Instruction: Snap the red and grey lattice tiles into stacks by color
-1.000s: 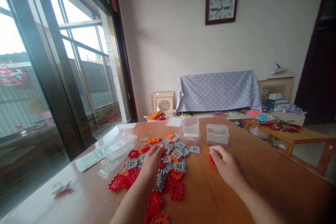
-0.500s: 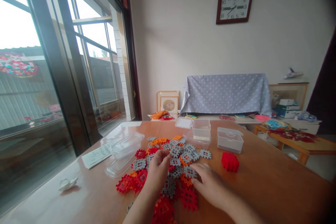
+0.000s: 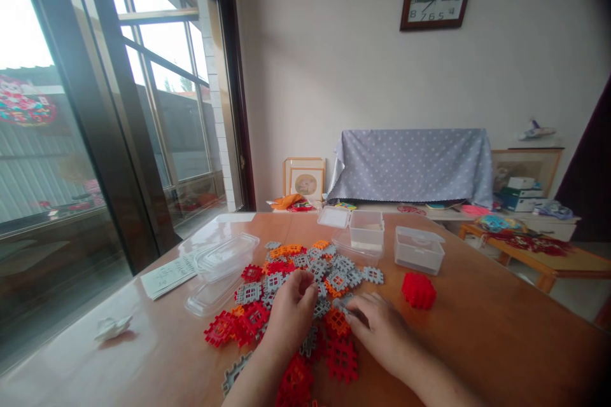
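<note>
Left hand, fingers clenched, any tile inside hidden, and right hand, fingers bent over gray tiles, grasp unclear, work in a tile heap on a wooden table; a red clump sits just right, near 2 clear boxes.

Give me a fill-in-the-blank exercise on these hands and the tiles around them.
The left hand and right hand are at a heap of plastic tiles coloured red, orange and ____.
The clump of joined red tiles lies nearest the ____ hand.
The crumpled tissue lies to the ____ of the heap.

Missing words: grey; right; left.
</note>
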A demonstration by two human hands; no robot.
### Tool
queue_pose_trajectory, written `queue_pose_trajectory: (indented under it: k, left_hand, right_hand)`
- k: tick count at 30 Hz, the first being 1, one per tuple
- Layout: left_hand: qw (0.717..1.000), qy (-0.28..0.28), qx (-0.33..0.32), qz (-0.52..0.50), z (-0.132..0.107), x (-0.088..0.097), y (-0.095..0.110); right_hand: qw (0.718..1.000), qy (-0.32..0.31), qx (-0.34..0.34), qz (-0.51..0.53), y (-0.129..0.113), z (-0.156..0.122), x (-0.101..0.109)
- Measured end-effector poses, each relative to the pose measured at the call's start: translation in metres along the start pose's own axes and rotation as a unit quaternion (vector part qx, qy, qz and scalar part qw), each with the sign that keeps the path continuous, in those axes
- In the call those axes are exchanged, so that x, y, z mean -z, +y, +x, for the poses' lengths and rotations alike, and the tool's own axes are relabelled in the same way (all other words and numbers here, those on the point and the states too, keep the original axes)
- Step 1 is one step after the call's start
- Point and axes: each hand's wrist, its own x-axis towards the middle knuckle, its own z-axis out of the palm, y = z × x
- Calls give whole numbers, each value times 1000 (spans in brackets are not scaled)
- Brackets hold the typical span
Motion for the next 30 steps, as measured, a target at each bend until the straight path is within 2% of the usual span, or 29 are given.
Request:
queue_pose_trajectory:
  k: [4,7,9,13,18,21,24,27,30]
  left_hand:
    - [999,-8,-11,36,-1,0,-1]
    - [998,-12,-21,51,-2,-1,0]
    - [998,-10,-29,59,-3,-1,0]
    - [997,-5,-45,67,-5,0,2]
    - [997,-5,-39,63,-4,0,0]
    - [996,-9,-37,79,-4,2,-1]
    - [993,-17,-34,109,-3,6,-1]
    - [991,-17,-35,131,-3,11,-1]
    - [986,-26,-37,161,-4,16,-1]
  right_hand:
    - [998,65,12,-21,11,1,12]
    - [991,101,-11,-86,14,-5,27]
    - [984,102,-36,-142,13,-12,35]
    - [979,41,-66,-186,5,-24,33]
    - [993,-58,-80,-68,6,-25,26]
    - [995,-45,-86,-26,19,-21,32]
    - [998,-34,-48,-4,31,-18,38]
    - [996,-83,-15,15,32,-19,39]
    - [993,-112,-22,-14,28,-21,36]
